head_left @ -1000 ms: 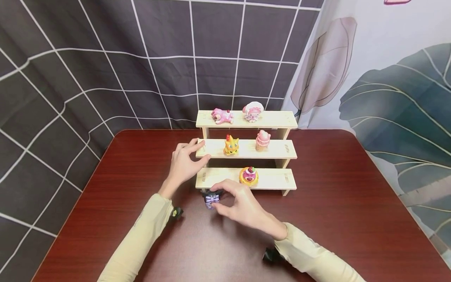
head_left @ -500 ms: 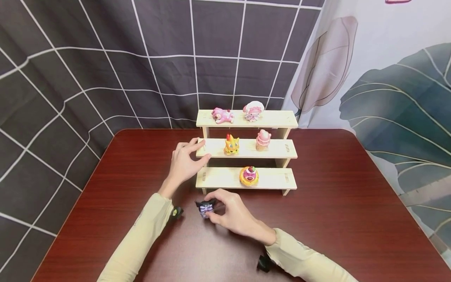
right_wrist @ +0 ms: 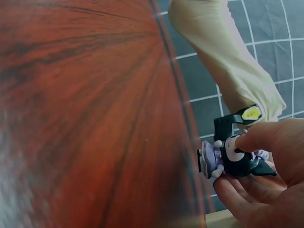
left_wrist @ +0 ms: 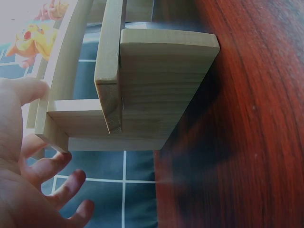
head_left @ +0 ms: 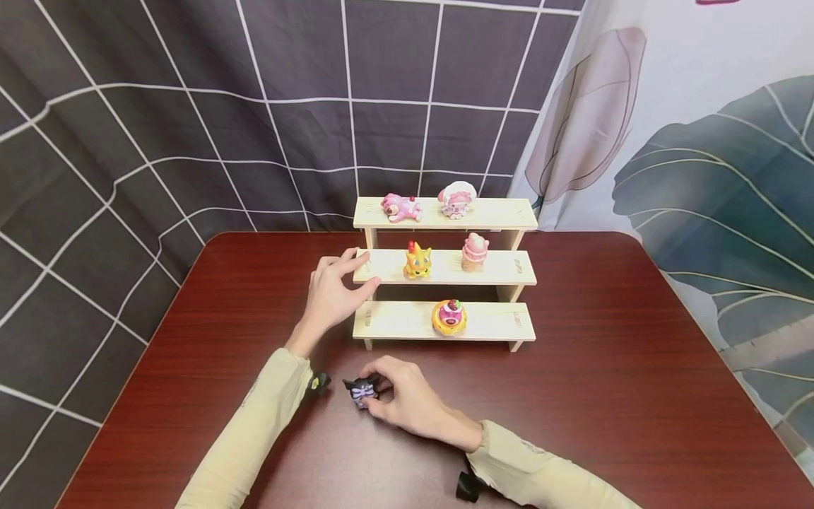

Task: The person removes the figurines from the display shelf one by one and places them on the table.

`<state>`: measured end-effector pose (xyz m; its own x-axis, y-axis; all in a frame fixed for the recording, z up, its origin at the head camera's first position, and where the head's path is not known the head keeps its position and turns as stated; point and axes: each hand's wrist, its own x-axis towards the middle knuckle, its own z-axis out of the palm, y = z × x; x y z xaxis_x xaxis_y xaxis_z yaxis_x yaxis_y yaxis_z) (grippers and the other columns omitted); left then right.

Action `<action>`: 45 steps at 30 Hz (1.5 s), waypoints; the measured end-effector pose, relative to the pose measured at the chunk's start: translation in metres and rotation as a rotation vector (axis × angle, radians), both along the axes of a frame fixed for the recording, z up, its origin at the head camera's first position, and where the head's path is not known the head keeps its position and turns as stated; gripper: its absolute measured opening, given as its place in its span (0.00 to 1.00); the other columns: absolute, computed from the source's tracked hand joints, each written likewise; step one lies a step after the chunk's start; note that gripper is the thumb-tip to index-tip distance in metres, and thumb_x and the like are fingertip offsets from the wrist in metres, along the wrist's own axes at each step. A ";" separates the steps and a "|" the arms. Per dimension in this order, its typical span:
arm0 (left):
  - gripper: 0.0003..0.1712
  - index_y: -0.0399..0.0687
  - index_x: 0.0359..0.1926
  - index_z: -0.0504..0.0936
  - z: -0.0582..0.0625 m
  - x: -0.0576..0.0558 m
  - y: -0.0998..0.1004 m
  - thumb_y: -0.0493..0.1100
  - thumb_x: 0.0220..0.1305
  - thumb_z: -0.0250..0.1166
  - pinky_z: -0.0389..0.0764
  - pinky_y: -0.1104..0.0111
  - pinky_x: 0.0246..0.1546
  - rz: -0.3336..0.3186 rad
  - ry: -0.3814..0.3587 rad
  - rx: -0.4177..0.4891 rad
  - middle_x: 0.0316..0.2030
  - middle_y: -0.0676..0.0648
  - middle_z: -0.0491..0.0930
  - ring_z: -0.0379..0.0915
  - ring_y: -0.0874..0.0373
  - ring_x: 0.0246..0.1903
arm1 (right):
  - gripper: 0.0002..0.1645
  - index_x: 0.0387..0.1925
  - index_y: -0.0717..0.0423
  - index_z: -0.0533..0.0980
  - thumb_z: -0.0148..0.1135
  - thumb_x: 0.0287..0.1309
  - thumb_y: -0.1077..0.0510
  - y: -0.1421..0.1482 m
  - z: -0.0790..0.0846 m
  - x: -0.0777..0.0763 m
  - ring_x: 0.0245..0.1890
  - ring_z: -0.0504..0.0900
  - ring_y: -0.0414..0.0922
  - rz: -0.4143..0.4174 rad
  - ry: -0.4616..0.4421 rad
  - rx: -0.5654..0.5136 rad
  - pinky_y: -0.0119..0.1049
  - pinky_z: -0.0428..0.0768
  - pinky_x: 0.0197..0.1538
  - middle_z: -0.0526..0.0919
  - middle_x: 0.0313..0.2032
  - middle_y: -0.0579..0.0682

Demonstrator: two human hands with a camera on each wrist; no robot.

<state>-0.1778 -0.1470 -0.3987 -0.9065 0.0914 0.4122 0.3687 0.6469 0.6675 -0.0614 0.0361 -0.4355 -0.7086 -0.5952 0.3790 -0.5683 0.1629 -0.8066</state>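
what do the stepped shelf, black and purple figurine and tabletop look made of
Stepped shelf: likely bare wood, matte; the pale boards show grain.
Black and purple figurine: probably hard plastic or resin, smooth with crisp molded details; I can't tell which.
Tabletop: wood or wood-look laminate, softly glossy; dark grain shows and light reflects off it.

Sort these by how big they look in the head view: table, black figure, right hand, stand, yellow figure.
1. Table
2. Stand
3. Right hand
Black figure and yellow figure come last, too alike to rank: the black one is partly covered and nearer the camera.
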 end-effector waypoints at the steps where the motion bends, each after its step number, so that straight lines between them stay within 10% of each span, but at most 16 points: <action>1: 0.30 0.49 0.59 0.84 0.000 0.000 0.000 0.52 0.56 0.73 0.62 0.45 0.52 -0.001 0.000 0.000 0.63 0.40 0.75 0.67 0.43 0.53 | 0.19 0.42 0.66 0.78 0.72 0.45 0.75 -0.001 -0.001 0.001 0.35 0.84 0.38 -0.003 0.000 0.003 0.27 0.81 0.39 0.82 0.38 0.54; 45: 0.29 0.49 0.60 0.83 -0.001 0.000 0.001 0.52 0.57 0.73 0.63 0.45 0.52 0.003 -0.013 0.010 0.63 0.39 0.75 0.67 0.43 0.52 | 0.24 0.44 0.60 0.76 0.78 0.45 0.64 -0.003 -0.004 0.006 0.38 0.80 0.36 0.003 0.157 0.137 0.28 0.79 0.43 0.81 0.39 0.48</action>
